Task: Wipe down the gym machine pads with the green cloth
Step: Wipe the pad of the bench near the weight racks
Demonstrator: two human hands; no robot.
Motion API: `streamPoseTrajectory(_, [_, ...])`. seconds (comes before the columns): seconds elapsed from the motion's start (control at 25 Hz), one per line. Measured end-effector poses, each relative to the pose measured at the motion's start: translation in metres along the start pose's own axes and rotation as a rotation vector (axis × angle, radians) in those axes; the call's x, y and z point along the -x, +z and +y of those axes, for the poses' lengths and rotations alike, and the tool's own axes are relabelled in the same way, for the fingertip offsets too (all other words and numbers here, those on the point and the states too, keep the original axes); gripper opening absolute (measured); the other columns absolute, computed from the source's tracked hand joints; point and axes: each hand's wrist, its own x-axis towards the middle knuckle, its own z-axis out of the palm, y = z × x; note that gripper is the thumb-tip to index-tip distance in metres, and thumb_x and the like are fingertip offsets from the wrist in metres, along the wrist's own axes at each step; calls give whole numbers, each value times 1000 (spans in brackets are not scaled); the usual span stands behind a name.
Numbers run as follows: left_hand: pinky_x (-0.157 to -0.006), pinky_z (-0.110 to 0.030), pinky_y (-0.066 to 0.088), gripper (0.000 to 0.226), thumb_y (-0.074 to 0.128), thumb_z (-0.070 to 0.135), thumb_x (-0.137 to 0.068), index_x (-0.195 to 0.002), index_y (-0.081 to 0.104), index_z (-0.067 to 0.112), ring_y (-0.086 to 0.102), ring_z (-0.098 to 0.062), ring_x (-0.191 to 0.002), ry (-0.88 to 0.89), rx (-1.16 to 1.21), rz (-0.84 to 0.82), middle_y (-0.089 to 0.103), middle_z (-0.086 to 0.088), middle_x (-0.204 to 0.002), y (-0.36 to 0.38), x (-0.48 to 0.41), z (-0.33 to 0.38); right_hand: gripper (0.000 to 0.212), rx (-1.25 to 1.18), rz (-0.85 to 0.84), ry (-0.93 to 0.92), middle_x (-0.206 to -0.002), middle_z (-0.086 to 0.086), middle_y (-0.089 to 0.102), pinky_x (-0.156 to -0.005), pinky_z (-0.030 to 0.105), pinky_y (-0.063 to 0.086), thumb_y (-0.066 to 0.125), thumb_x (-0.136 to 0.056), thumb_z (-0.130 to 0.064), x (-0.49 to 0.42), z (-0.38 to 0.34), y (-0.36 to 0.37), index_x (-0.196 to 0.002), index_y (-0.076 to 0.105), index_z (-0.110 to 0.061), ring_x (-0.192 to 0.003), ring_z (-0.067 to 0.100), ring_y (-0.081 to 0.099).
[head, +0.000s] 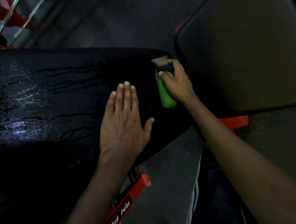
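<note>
A wide black pad (48,105) fills the left and middle of the view; its surface glistens with wet streaks. My left hand (123,122) lies flat on it, fingers straight and together, thumb out. Near the pad's far right corner my right hand (176,84) grips a green object (166,94) with a black neck and a pale grey top; whether it is a rolled cloth or a bottle I cannot tell. A second, duller dark pad (249,54) rises at the upper right, just beyond my right hand.
A red metal frame (134,195) with white lettering runs under the wet pad at the bottom. Another red bracket (236,120) shows under the right pad. Chrome bars on a red rack (15,13) stand at the upper left. Dark speckled floor (171,166) lies between.
</note>
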Motion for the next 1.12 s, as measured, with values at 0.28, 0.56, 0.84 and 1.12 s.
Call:
streamPoseTrajectory(0.28, [-126, -43, -6, 88, 11, 61, -101, -153, -20, -4, -18, -30, -153, 18, 59, -12, -21, -22, -163, -2, -1, -2, 58, -46, -104, -159, -159, -7, 33, -118, 27, 28, 46, -97, -35, 58, 6, -1, -153, 34, -25, -145, 5, 31])
streamPoseTrajectory(0.56, [-125, -42, -9, 74, 3, 48, -104, -154, -18, -2, -18, -29, -153, 15, 78, 31, -21, -21, -163, 1, -2, 0, 55, 41, -158, -163, -162, -16, 23, -111, 35, 35, 46, -98, -58, 27, -19, 2, -150, 30, -50, -149, 3, 22])
streamPoseTrajectory(0.84, [-125, -41, 3, 71, 18, 46, -103, -158, 15, 1, 7, -27, -155, -84, 148, 101, 11, -17, -166, 5, -13, 8, 54, 6, -195, -254, -161, -11, 27, -121, 30, 26, 56, -101, -34, 36, -5, 1, -152, 38, -32, -149, 3, 20])
streamPoseTrajectory(1.12, [-125, -43, 10, 66, 32, 42, -102, -157, 26, 6, 14, -26, -154, -205, 156, 158, 19, -14, -165, 11, -28, 24, 52, -17, -171, -289, -159, -7, 32, -119, 42, 31, 51, -101, -43, -41, -9, 7, -150, 40, -28, -149, 11, 25])
